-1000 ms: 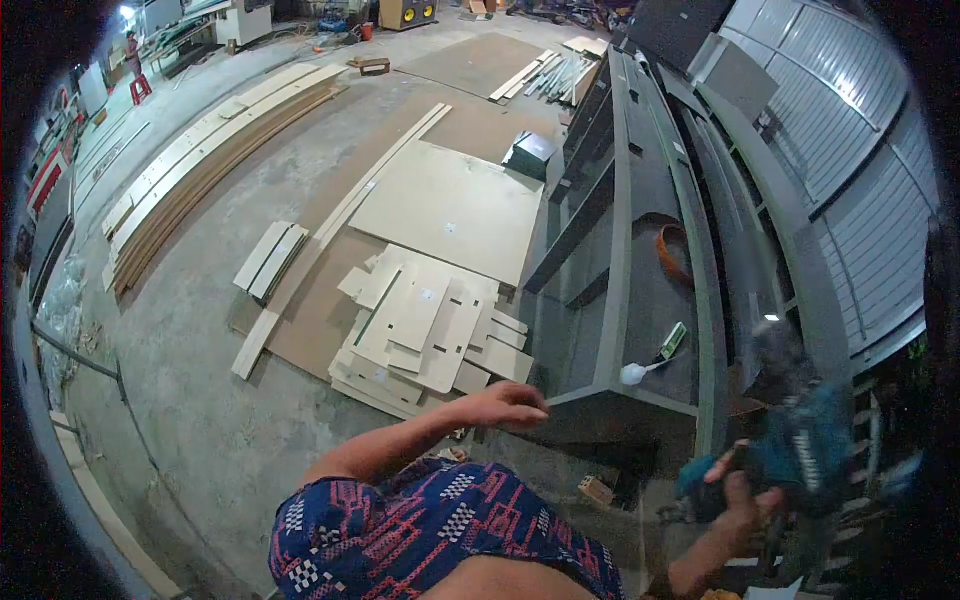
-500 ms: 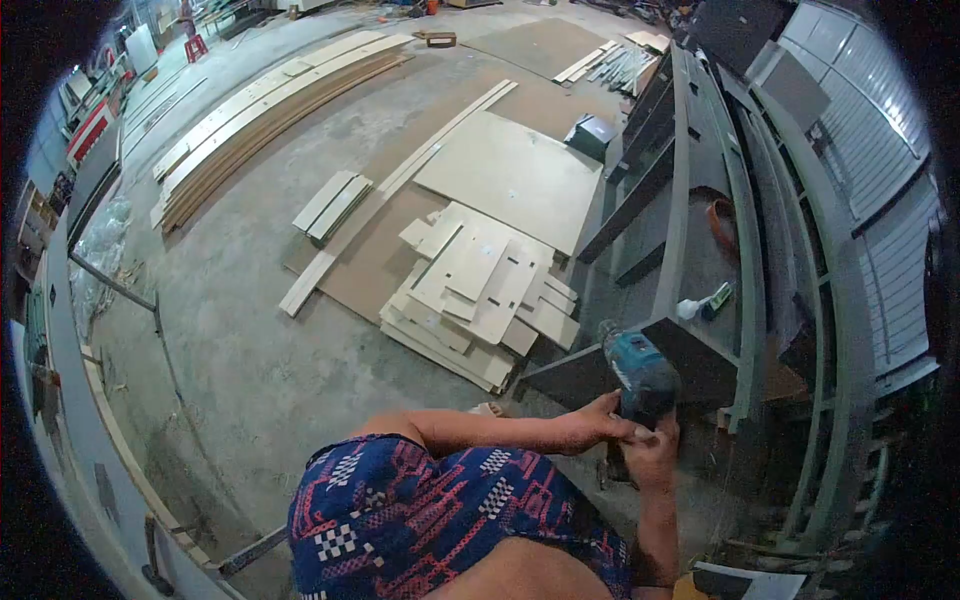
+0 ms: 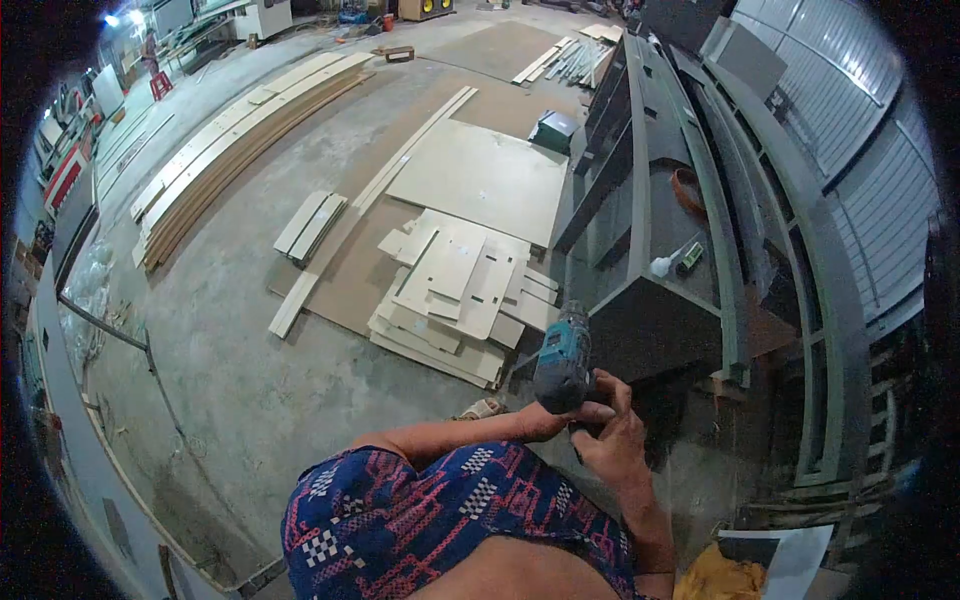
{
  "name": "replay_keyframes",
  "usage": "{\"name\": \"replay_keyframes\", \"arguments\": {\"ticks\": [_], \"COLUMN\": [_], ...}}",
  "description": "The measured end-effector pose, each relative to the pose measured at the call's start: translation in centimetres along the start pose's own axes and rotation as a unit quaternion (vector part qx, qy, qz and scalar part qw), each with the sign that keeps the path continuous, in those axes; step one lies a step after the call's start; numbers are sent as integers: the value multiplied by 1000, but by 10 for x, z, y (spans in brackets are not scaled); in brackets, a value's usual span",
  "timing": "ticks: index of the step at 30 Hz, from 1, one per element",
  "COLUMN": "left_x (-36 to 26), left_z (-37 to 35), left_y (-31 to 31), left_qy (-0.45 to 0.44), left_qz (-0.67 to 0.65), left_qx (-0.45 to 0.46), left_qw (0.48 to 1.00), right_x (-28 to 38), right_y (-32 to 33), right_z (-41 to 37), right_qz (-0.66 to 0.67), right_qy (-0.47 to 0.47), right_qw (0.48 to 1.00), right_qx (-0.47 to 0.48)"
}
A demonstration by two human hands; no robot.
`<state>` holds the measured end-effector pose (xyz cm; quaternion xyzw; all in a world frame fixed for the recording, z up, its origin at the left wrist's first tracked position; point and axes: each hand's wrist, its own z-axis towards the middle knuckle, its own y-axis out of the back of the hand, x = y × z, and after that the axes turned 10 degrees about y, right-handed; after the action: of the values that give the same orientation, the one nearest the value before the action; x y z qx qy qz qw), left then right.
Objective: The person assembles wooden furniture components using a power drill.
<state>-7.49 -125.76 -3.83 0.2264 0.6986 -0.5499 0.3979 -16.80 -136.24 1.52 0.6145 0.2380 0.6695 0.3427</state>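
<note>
A teal and black cordless drill (image 3: 563,365) is held in front of my body, its chuck pointing up and away from me. My left hand (image 3: 548,421) is at the drill's lower end, its fingers mostly hidden behind the body of the tool. Around the handle side curls my right hand (image 3: 615,440), thumb across the back of the drill and fingers bent. Just beyond the hands stands a dark cabinet frame (image 3: 655,325). On a panel within it lie a small bottle with a green label (image 3: 690,258) and an orange strap-like loop (image 3: 686,190).
Cut pale boards (image 3: 460,290) are piled on the floor ahead, near a large pale sheet (image 3: 490,180). Long planks (image 3: 250,130) lie stacked at the left. A dark green box (image 3: 553,131) sits beside the frame. Yellow cloth (image 3: 720,577) shows at the lower right.
The drill has moved left and closer to my body, away from the cabinet frame, and turned. My right hand's fingers have shifted on it. The view has swung slightly right.
</note>
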Motion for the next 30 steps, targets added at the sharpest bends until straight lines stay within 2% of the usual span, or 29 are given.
{"name": "replay_keyframes", "arguments": {"ticks": [2,4,5,9,12,15,18,20,23,26,28,30], "left_x": [-13,-9,3,29,36,40,49,49,54,56,49,37], "left_z": [-9,-10,-7,4,1,-15,-25,-34,-41,-52,-68,-91], "left_y": [-6,-10,-8,-3,8,11,10,7,15,29,37,43], "left_qy": [50,47,20,-71,-159,-60,19,-3,8,14,5,-6], "left_qz": [126,197,209,169,265,184,0,-33,-23,-29,-47,-64], "left_qx": [-62,-101,-105,-69,-90,-101,-105,-140,-165,-186,-205,-220], "left_qw": [989,974,972,981,947,976,994,990,986,982,978,973], "right_x": [-13,-15,-17,-25,-26,-29,-25,-11,-11,-20,-53,-38], "right_y": [-9,-11,-12,-13,-19,-37,-46,-46,-50,-77,-118,-134], "right_z": [-15,-17,-17,-19,-17,-16,-18,-15,-9,-7,-17,-7], "right_qz": [35,-2,-21,5,45,50,43,53,65,134,203,276], "right_qy": [-1,91,137,155,169,185,150,88,178,116,134,115], "right_qw": [999,994,988,985,981,978,986,994,982,984,970,954], "right_qx": [-24,-57,-73,-76,-79,-84,-55,-28,7,19,2,16]}}
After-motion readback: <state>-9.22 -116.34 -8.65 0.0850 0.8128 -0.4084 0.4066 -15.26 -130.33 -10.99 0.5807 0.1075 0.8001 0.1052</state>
